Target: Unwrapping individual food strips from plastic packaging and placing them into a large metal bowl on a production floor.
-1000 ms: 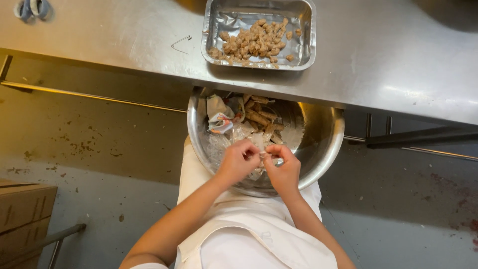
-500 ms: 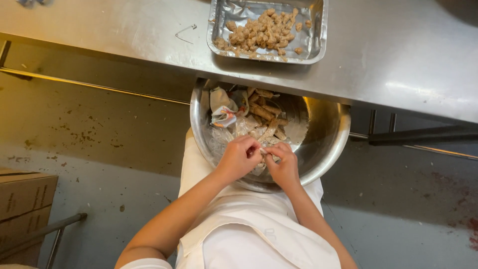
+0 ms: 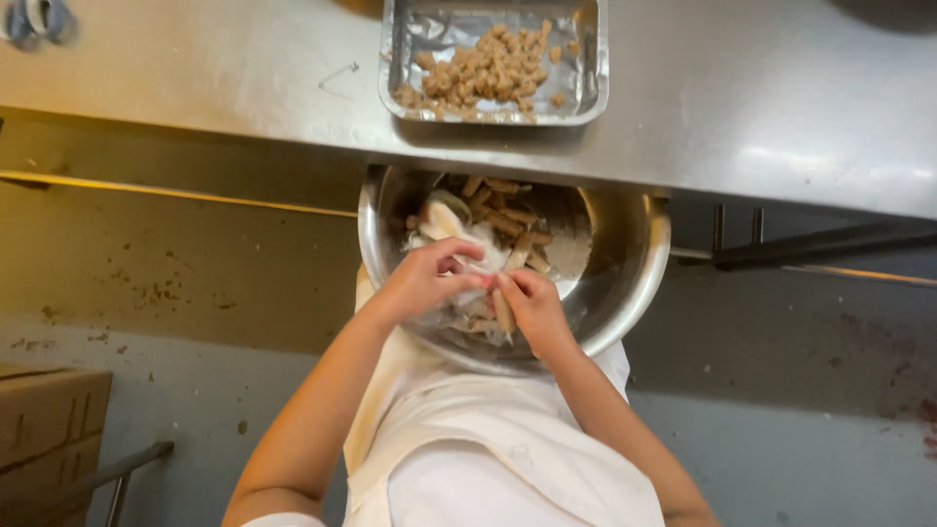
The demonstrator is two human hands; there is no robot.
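Warm dim light, glare on steel counter (image 3: 761,117), soft blur throughout.

A foil tray (image 3: 586,68) of small food pieces (image 3: 488,68) is sitting on the surface (image 3: 244,68), near its front edge. Just below that edge, a metal bowl (image 3: 634,263) is resting in the person's lap, partly tucked under the surface. Both hands are meeting inside the bowl, the left hand (image 3: 425,283) beside the right hand (image 3: 532,307), over a pile of sticks and wrappers (image 3: 498,220). A cardboard box (image 3: 44,425) is standing on the floor at far left.
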